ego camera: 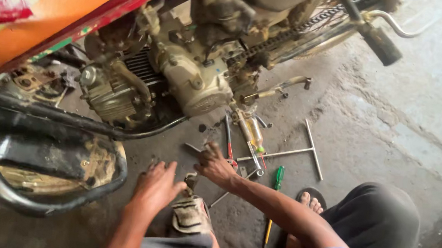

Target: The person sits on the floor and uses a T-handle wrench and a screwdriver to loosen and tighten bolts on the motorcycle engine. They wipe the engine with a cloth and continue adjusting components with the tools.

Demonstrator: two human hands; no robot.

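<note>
My left hand (156, 185) hovers low over the concrete floor, fingers spread, holding nothing. My right hand (213, 164) reaches forward to a small part on the floor, its fingertips curled over it; whether it grips it I cannot tell. Just beyond lie a red-handled tool (228, 139), a T-handle wrench (306, 149) and a green-handled screwdriver (277, 179). Above them stands a motorcycle engine (187, 77), greasy and partly stripped.
A red and orange fuel tank (40, 17) fills the upper left. A black crash bar (32, 197) curves at the left. A footpeg (381, 45) and chain (296, 31) sit at the top right. My knees and sandalled foot (309, 201) are at the bottom.
</note>
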